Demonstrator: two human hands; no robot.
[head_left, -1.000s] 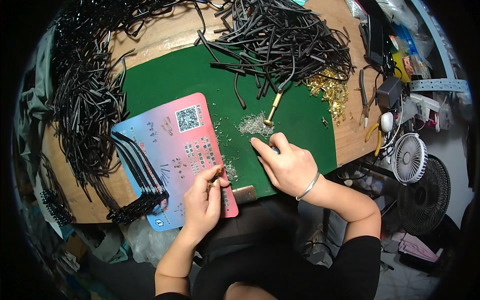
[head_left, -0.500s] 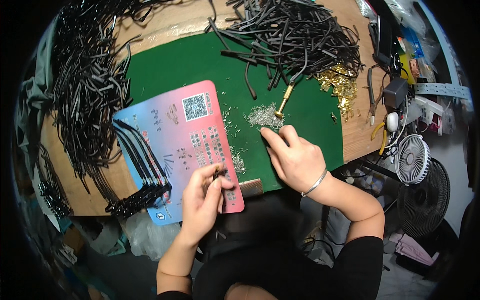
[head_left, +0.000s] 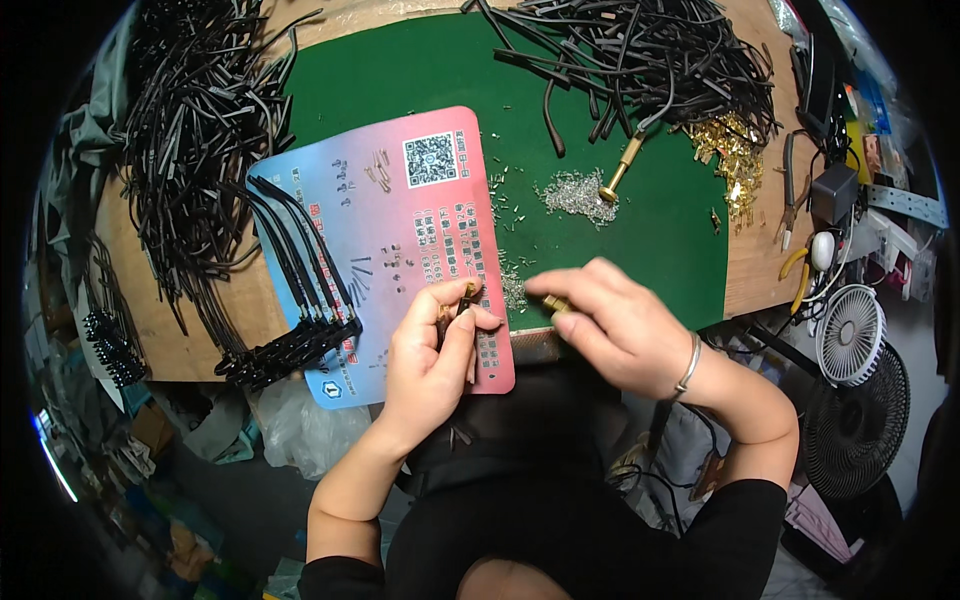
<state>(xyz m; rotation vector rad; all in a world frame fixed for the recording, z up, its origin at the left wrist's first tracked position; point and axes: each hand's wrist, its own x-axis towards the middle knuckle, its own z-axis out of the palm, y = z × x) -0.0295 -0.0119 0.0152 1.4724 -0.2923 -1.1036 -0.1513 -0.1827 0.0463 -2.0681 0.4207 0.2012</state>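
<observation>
My left hand [head_left: 432, 350] is closed in a pinch over the right edge of a pink-and-blue printed mat. Between its fingers is a small black-and-gold piece [head_left: 466, 296], mostly covered by fingers. Close by on the right, my right hand [head_left: 625, 325], a little blurred, pinches a short brass-coloured piece [head_left: 553, 303] between thumb and fingers; its full shape is hidden. Beyond the right hand lies a pile of tiny silver screws [head_left: 578, 195], with a brass tool [head_left: 622, 170] resting at its edge. More tiny silver parts [head_left: 512, 285] lie beside the mat.
The printed mat [head_left: 400, 140] bears loose pins and a row of black eyeglass temples [head_left: 300, 250]. Heaps of black temples [head_left: 640, 50] lie at the back and left. Gold-coloured parts [head_left: 735, 160], pliers [head_left: 795, 270] and a small white fan [head_left: 850, 335] are at the right.
My right hand has left the screw pile and come nearer the left hand, and a brass-coloured piece now shows in it. The left hand keeps its pinch. The whole view has shifted.
</observation>
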